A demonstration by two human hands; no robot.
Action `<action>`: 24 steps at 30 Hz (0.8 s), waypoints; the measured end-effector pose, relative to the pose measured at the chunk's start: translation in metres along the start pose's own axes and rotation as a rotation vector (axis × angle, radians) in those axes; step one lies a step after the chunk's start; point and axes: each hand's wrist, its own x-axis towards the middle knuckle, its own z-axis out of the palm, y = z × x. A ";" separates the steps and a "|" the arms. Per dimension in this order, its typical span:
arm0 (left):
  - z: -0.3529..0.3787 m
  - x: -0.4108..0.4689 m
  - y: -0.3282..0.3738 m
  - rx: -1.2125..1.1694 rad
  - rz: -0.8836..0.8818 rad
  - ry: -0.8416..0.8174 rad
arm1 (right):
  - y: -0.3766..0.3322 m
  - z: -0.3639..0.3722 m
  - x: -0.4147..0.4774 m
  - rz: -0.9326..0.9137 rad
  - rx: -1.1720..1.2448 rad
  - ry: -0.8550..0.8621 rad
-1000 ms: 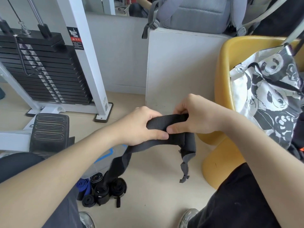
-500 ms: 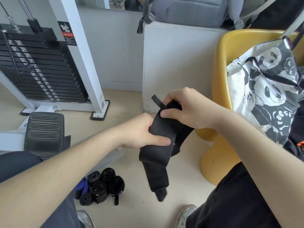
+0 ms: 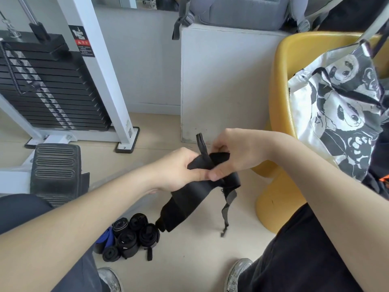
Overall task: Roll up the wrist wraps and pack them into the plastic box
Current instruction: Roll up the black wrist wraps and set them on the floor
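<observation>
Black woven fabric: one wrap (image 3: 195, 192), unrolled. You held it in mid-air above the floor (image 3: 189, 260), between your knees.

Your left hand (image 3: 179, 171) had its fingers curled round the upper end, thumb pressed on top. Your right hand (image 3: 235, 152) pinched the same end just beside it, and the loop (image 3: 201, 144) stood up between the two. The wide body drooped down and left toward the floor. The thin tail (image 3: 226, 211) hung loose on the right.

Handling, as judged: light, soft and limp. It had no stiffness to hold a turn by itself, so a roll would likely go slack unless you gripped it tight. Best hold: the loop end as the core, fingers across the full width.

Several black rolls (image 3: 134, 234) and one blue roll (image 3: 106, 239) lay bunched on the floor below, touching one another.

The box was not plainly seen.
</observation>
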 end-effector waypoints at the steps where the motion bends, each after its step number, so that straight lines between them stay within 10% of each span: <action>1: 0.001 0.000 -0.002 0.008 -0.014 -0.006 | 0.002 -0.001 -0.001 0.019 -0.010 -0.046; 24: 0.036 0.005 -0.018 0.238 -0.257 0.174 | -0.003 0.004 0.019 -0.017 -0.397 0.397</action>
